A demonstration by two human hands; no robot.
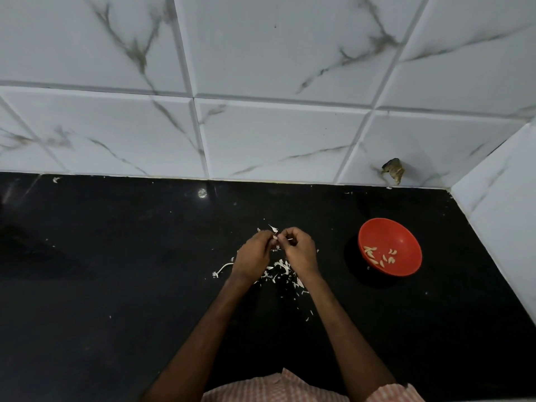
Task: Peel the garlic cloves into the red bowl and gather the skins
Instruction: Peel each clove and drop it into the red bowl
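- Black polished worktop (116,285) runs below a wall of white, grey-veined tiles (261,126), seen from the person's head-worn camera.
- Left forearm reaches up from the bottom edge, angled toward the middle. The left hand (252,256) is raised a little above the surface, knuckles toward the camera and fingers curled inward.
- Between the two sets of fingertips sits a small pale garlic clove (275,237), mostly hidden. The left grip is pinched onto it from the left.
- Right forearm comes up from the lower right. The right hand (300,252) meets the left at the fingertips, fingers bent, its grip pinching the same clove from the right.
- Loose white skins (280,266) lie scattered on the worktop beneath and around both hands, trailing toward the person.
- Well to the right of the hands stands the red bowl (400,230), upright, with several peeled cloves (377,255) lying in its near-left part.
- Behind the bowl, a dark broken patch (393,169) marks the tile near the corner.
- Checked fabric (278,387) shows at the bottom edge.
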